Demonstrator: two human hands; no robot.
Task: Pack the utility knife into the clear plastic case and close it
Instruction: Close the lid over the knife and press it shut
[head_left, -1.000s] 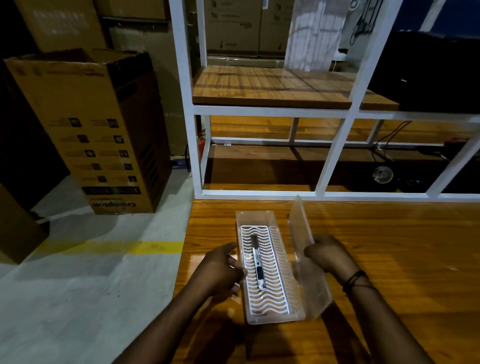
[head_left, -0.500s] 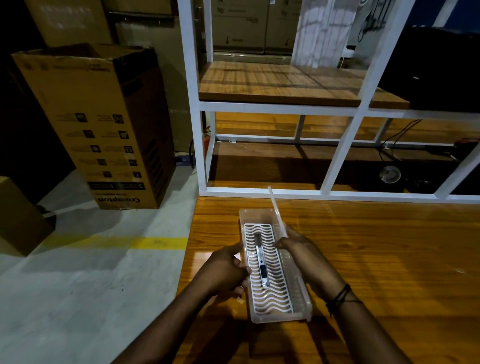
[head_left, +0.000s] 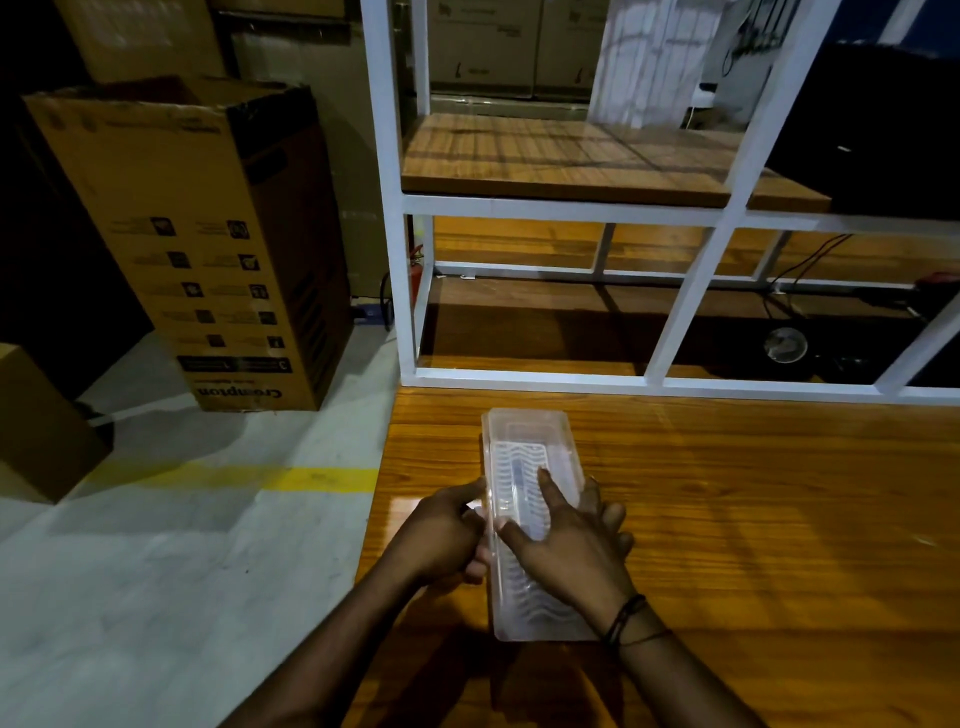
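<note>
Utility knife (head_left: 519, 475), seen dimly through the lowered lid, lies lengthwise on the white wavy-ribbed insert (head_left: 524, 597) inside the clear plastic case (head_left: 524, 431). Only a short dark stretch of the knife can be made out; the rest is hidden beneath the right hand. The case sits lengthwise near the left edge of the desk (head_left: 753, 519), its far end pointing toward the white frame (head_left: 685, 296) that stands along the far edge. The lid lies flat over the case; whether it is latched cannot be told.

Right hand (head_left: 571, 545) rests palm-down on the lid, fingers spread: the index finger reaches toward the far end, the thumb angles across to the left rim, and the remaining fingers wrap over the right side. A dark cord bracelet (head_left: 631, 621) circles this wrist. Left hand (head_left: 447, 535) meets the case at its left long side, fingers curled and pressed against the wall, thumb tip at the upper rim.

Beyond the left edge of the desk lies a grey floor with a yellow line (head_left: 291, 478). A tall cardboard box (head_left: 187, 244) with upside-down print stands on that floor, left of the frame. A wooden shelf (head_left: 561, 156) sits in the frame's upper bay.
</note>
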